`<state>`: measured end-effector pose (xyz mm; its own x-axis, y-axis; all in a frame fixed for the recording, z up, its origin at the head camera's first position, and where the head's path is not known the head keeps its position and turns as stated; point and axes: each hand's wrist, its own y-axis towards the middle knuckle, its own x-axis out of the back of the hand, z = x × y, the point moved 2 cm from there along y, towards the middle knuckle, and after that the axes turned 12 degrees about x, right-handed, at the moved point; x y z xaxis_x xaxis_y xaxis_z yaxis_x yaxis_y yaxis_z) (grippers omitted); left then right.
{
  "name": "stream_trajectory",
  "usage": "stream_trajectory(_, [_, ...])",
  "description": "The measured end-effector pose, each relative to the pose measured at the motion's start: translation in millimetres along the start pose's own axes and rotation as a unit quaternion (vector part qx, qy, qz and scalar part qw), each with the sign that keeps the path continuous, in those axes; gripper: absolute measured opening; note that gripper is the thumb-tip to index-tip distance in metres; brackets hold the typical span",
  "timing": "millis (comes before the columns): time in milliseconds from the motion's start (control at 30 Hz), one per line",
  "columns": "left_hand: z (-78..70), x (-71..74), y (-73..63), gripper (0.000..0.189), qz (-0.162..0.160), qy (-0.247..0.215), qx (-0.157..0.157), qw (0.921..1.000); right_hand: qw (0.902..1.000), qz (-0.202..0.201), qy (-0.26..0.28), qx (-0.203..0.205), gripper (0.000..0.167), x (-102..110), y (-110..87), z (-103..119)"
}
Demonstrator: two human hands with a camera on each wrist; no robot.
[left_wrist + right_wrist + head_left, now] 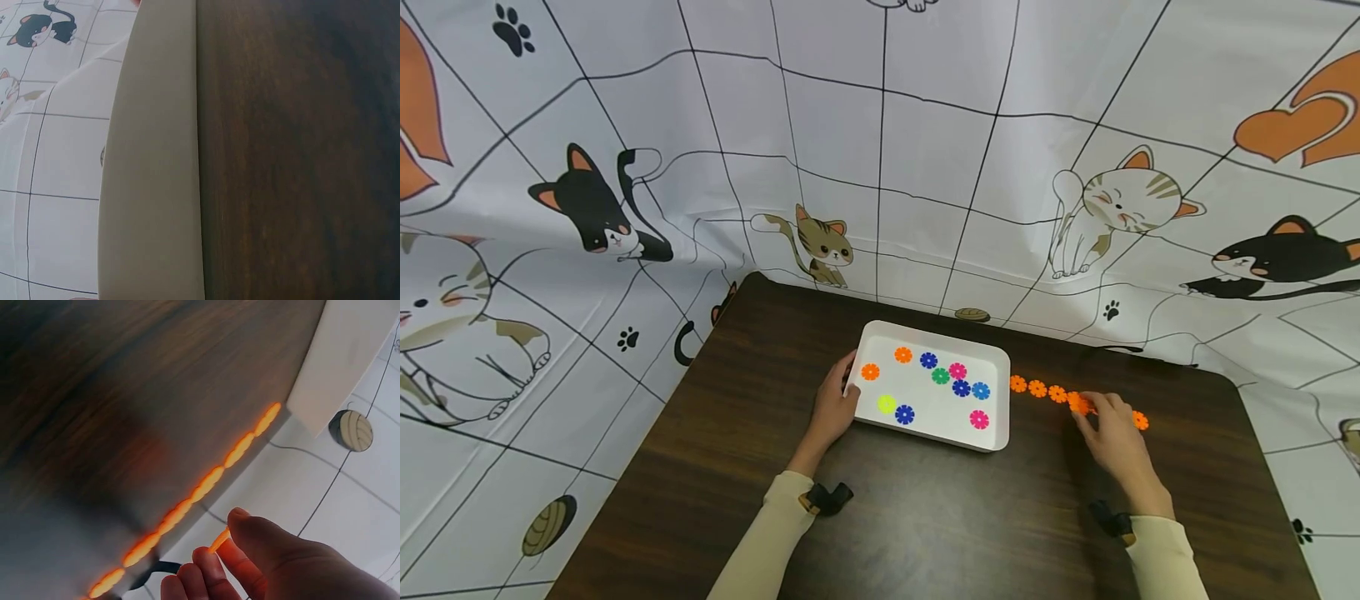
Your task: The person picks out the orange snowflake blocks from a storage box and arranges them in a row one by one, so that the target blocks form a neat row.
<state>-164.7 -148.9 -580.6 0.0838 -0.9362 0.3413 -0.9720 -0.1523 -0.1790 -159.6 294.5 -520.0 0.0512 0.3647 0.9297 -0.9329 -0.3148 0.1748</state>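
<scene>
A white tray (925,429) lies on the dark table, with several notched plastic discs in orange, blue, green, pink and yellow spread inside it. My left hand (832,406) grips the tray's left edge, thumb over the rim. To the right of the tray runs a row of orange notched discs (1037,388) on the tabletop. My right hand (1116,437) is over that row and covers part of it. Between its thumb and fingers it pinches one orange disc (219,540), held edge-on and apart from the row in the right wrist view. The left wrist view shows only a sleeve (153,156) beside the table.
The dark wooden table (715,467) meets a white cat-print cloth (925,167) along its back and sides. Dark wrist straps (829,498) sit at both cuffs. The tray's outer wall (337,362) appears at the upper right in the right wrist view.
</scene>
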Motion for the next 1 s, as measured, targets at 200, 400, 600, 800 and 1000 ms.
stream_trajectory(200, [-1.2, 0.1, -0.4, 0.061, 0.001, -0.002, 0.006, 1.0000, 1.0000, -0.003, -0.003, -0.004, 0.040, 2.4, -3.3, -13.3])
stream_trajectory(400, [-0.7, -0.2, -0.1, 0.061, -0.002, 0.003, 0.004, 1.0000, 0.9999, -0.002, -0.003, -0.014, 0.040, 5.7, -6.2, -27.1])
stream_trajectory(600, [-1.1, -0.3, -0.1, 0.061, -0.003, 0.004, 0.002, 1.0000, 0.9996, 0.008, -0.009, -0.026, 0.040, 8.9, -9.9, -41.8])
stream_trajectory(800, [-0.6, -0.3, 0.1, 0.061, -0.004, 0.004, 0.001, 1.0000, 0.9988, 0.010, -0.005, -0.048, 0.040, 14.9, -16.7, -57.8])
stream_trajectory(1000, [0.2, -0.8, -0.6, 0.060, -0.005, 0.005, -0.003, 1.0000, 0.9973, 0.002, -0.010, -0.073, 0.039, 22.7, -22.0, -72.8])
